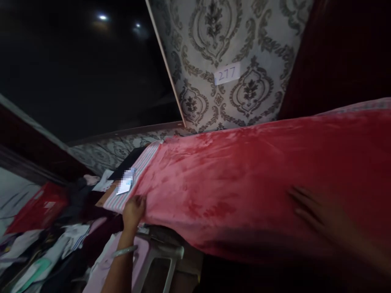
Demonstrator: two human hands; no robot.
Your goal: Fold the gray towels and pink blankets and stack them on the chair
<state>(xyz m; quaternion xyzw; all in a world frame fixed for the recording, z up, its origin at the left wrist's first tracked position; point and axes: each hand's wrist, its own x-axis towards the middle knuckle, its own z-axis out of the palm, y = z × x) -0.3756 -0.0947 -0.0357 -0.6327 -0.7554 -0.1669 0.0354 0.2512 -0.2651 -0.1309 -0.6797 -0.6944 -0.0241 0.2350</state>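
From my remote seat I see a long red plush cloth (220,175) spread out flat, its far right part running out of view and its near edge sinking into shadow, so I can't make out where that edge ends. What carries it is covered; a blue, pink and white striped fabric (117,202) shows past the cloth's left end, with a bit of brown board (104,198) under it. On those stripes, just beside the cloth, sits a small white paper-like piece (124,187), partly pixelated and unreadable to me.

My left hand (133,209), wearing a pale green bangle (124,251), is at the cloth's near left corner with its fingers curled in; their tips are blurred, and I cannot tell whether they pinch the fabric. My right hand (314,209) is over the cloth's near right part, fingers extended and apart, gripping nothing; motion blur and gloom keep me from telling whether it presses down or hovers.

Behind the cloth, a white label reading 277 (227,73) sticks to grey damask-patterned wallpaper (214,36). A dark glossy panel (91,73) behind the cloth's left end reflects two lights, and I can't say what it is. Left of the cloth lie a red bag-like item (39,207) and jumbled garments (61,252), mostly too dim to sort. Below its near left corner, a lilac plastic seat (142,248) is partly hidden by my forearm.
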